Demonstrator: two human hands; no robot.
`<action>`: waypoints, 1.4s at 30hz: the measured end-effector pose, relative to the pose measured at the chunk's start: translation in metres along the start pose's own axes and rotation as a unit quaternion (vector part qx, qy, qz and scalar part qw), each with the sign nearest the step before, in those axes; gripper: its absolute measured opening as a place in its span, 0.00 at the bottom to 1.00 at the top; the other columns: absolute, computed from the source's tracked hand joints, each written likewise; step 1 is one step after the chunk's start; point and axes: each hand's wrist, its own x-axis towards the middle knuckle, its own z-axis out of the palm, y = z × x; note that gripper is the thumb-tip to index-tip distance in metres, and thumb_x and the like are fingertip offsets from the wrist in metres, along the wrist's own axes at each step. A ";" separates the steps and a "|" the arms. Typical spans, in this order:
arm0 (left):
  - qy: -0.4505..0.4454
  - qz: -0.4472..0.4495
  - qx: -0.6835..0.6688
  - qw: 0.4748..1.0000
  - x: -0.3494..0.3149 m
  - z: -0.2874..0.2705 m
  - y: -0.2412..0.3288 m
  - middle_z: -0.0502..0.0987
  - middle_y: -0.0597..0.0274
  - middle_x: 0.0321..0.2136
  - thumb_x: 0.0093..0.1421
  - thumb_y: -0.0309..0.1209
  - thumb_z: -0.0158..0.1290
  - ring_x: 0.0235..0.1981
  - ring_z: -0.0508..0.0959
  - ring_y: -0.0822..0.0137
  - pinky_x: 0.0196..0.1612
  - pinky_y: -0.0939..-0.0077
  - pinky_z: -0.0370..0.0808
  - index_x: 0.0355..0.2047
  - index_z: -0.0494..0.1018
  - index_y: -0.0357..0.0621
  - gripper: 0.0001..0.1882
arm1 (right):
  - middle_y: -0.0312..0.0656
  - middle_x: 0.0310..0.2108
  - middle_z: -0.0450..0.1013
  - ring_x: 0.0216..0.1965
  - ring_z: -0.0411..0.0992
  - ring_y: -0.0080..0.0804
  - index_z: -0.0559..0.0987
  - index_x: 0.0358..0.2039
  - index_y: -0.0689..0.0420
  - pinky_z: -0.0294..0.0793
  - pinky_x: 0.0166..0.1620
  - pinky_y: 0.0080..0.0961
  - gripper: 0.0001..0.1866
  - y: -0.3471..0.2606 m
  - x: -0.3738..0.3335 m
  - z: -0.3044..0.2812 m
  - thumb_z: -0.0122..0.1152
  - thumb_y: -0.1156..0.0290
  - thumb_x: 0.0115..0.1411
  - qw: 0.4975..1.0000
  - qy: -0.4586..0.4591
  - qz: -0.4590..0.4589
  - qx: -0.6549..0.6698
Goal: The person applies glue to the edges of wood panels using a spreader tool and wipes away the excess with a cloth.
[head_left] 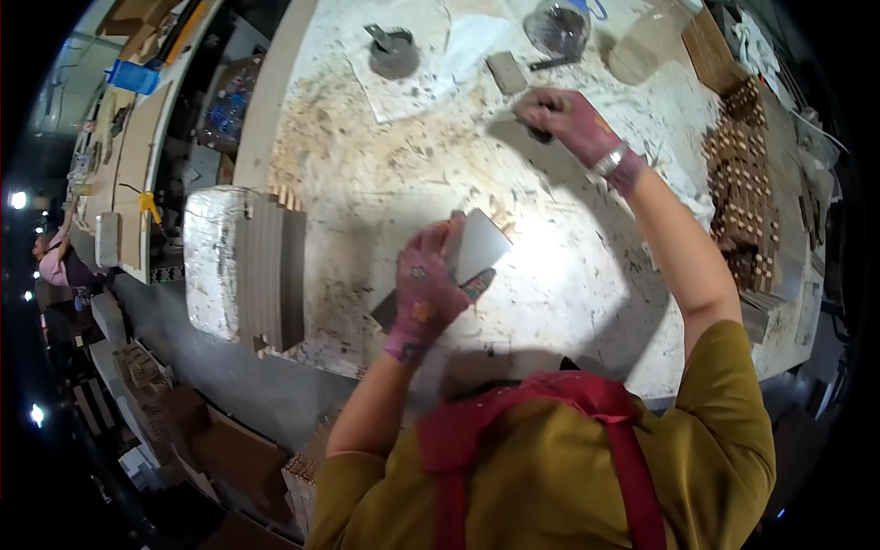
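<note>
My left hand [429, 289], in a patterned purple glove, grips a flat grey panel [481, 243] above the middle of the worktable. The panel slants, its pale upper end past my fingers and a darker end below my palm. Farther off to the right, my right hand [564, 119], gloved likewise, is closed round a small tool with a dark handle [540, 136]. A thin piece seems to stick out to its left; its exact kind is unclear. Close by that hand lies a small grey-brown block [506, 72].
A stained white worktable [348, 174] spreads before me. At its left edge stand stacked grey panels [275, 270] beside a foil-wrapped block [213, 264]. A grey pot [394, 55], a clear jug [556, 32] and a cloudy container [639, 50] stand at the back. Wood-tipped stacks [741, 174] line the right.
</note>
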 end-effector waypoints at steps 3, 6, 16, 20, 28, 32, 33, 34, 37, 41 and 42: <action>0.026 0.005 0.026 0.999 0.012 0.006 0.000 0.70 0.55 0.47 0.48 0.46 0.64 0.47 0.71 0.50 0.50 0.57 0.70 0.61 0.63 0.43 0.42 | 0.34 0.30 0.77 0.35 0.72 0.21 0.81 0.39 0.59 0.73 0.42 0.21 0.12 0.034 -0.049 -0.002 0.57 0.65 0.63 0.998 0.015 -0.058 -0.023; 0.032 0.026 0.034 0.999 0.005 0.012 -0.005 0.71 0.55 0.47 0.46 0.43 0.66 0.47 0.72 0.52 0.51 0.59 0.68 0.62 0.62 0.41 0.44 | 0.40 0.35 0.76 0.38 0.73 0.27 0.81 0.38 0.59 0.73 0.44 0.24 0.09 0.057 -0.077 0.014 0.60 0.67 0.62 0.994 0.002 -0.110 -0.010; 0.065 0.061 -0.005 0.996 -0.002 0.017 -0.007 0.71 0.57 0.47 0.45 0.41 0.67 0.47 0.72 0.53 0.51 0.59 0.68 0.63 0.60 0.45 0.46 | 0.43 0.34 0.74 0.37 0.72 0.36 0.80 0.36 0.60 0.72 0.43 0.29 0.08 0.046 -0.069 0.034 0.62 0.69 0.61 0.985 -0.018 -0.166 -0.048; 0.067 0.060 -0.019 0.996 -0.001 0.014 -0.005 0.70 0.56 0.48 0.45 0.40 0.67 0.47 0.72 0.52 0.51 0.58 0.69 0.64 0.60 0.48 0.46 | 0.44 0.34 0.74 0.37 0.72 0.37 0.80 0.36 0.60 0.72 0.43 0.29 0.08 0.043 -0.066 0.035 0.61 0.70 0.61 0.989 -0.020 -0.139 -0.051; 0.057 0.056 -0.009 0.997 0.000 0.017 -0.007 0.70 0.56 0.48 0.45 0.40 0.67 0.47 0.71 0.52 0.50 0.58 0.70 0.63 0.60 0.47 0.46 | 0.44 0.33 0.74 0.36 0.73 0.41 0.79 0.35 0.60 0.72 0.41 0.31 0.06 0.049 -0.065 0.030 0.58 0.71 0.61 0.980 -0.059 -0.163 -0.095; 0.043 0.035 0.011 0.998 0.000 0.013 -0.001 0.70 0.55 0.48 0.45 0.41 0.67 0.47 0.71 0.52 0.51 0.59 0.69 0.63 0.60 0.46 0.45 | 0.44 0.33 0.74 0.36 0.72 0.42 0.79 0.34 0.60 0.72 0.41 0.32 0.06 0.047 -0.068 0.032 0.58 0.70 0.61 0.978 -0.039 -0.192 -0.077; 0.036 0.024 0.017 0.999 0.000 0.012 0.000 0.69 0.55 0.48 0.46 0.41 0.67 0.48 0.71 0.52 0.52 0.59 0.69 0.63 0.60 0.46 0.45 | 0.44 0.33 0.74 0.36 0.72 0.43 0.79 0.34 0.60 0.72 0.41 0.33 0.06 0.045 -0.066 0.033 0.58 0.70 0.61 0.978 -0.038 -0.185 -0.086; 0.036 0.024 0.017 0.999 0.000 0.013 -0.001 0.69 0.55 0.48 0.46 0.41 0.67 0.48 0.71 0.52 0.52 0.59 0.69 0.63 0.60 0.46 0.45 | 0.44 0.32 0.74 0.36 0.72 0.43 0.79 0.33 0.60 0.72 0.41 0.33 0.06 0.043 -0.065 0.034 0.58 0.70 0.61 0.979 -0.037 -0.179 -0.094; 0.036 0.029 0.007 0.999 0.000 0.014 -0.002 0.69 0.55 0.47 0.46 0.42 0.67 0.48 0.70 0.53 0.52 0.59 0.69 0.62 0.62 0.45 0.44 | 0.44 0.32 0.74 0.36 0.72 0.43 0.79 0.33 0.60 0.71 0.41 0.34 0.06 0.044 -0.065 0.032 0.59 0.71 0.60 0.980 -0.050 -0.174 -0.082; 0.027 0.000 0.000 1.000 0.001 0.010 0.003 0.70 0.56 0.47 0.46 0.43 0.66 0.48 0.70 0.53 0.52 0.59 0.68 0.60 0.64 0.44 0.42 | 0.44 0.32 0.74 0.36 0.71 0.42 0.79 0.33 0.60 0.71 0.42 0.33 0.05 0.048 -0.067 0.024 0.60 0.72 0.60 0.972 -0.083 -0.201 -0.088; 0.028 -0.005 -0.003 1.000 0.001 0.010 0.003 0.70 0.56 0.47 0.46 0.44 0.66 0.48 0.70 0.53 0.52 0.59 0.68 0.60 0.65 0.44 0.42 | 0.44 0.32 0.74 0.36 0.71 0.41 0.78 0.33 0.61 0.71 0.42 0.33 0.05 0.049 -0.068 0.023 0.60 0.73 0.59 0.972 -0.086 -0.204 -0.081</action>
